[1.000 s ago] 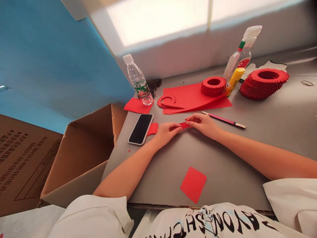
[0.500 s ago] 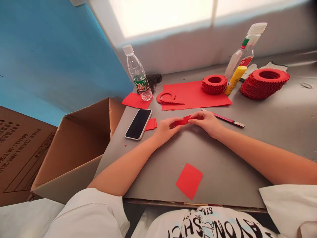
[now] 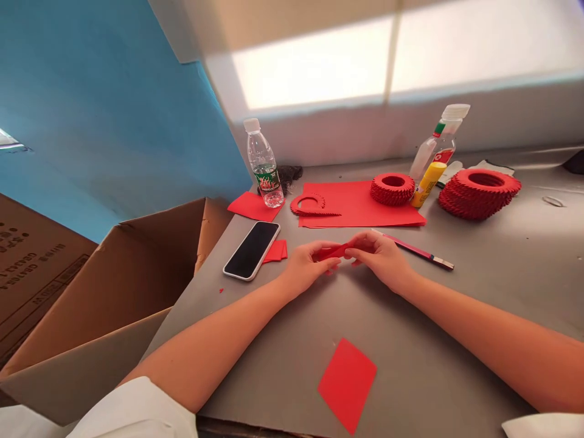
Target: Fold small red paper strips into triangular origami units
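A small folded piece of red paper (image 3: pixel 336 250) is pinched between my two hands above the grey table. My left hand (image 3: pixel 311 265) grips its left end, fingers behind and thumb in front. My right hand (image 3: pixel 376 255) pinches the right end between thumb and fingertips. Part of the paper is hidden by the fingers. Closer to me, a flat red paper square (image 3: pixel 348 386) lies on the table. Beyond the hands, a curved chain of folded red paper (image 3: pixel 314 205) rests partly on a large red sheet (image 3: pixel 351 198).
A phone (image 3: pixel 252 250) lies on small red papers (image 3: pixel 276 251). Behind stand water bottles (image 3: pixel 267 173) (image 3: pixel 440 143), a yellow glue stick (image 3: pixel 429 184) and red paper rings (image 3: pixel 393 189) (image 3: pixel 479 193). A utility knife (image 3: pixel 420 251) lies right. An open cardboard box (image 3: pixel 132 274) adjoins the left edge.
The view has tilted upward, so the table's things sit lower in the picture. Both hands still hold the red paper, with the fingers shifted slightly around it.
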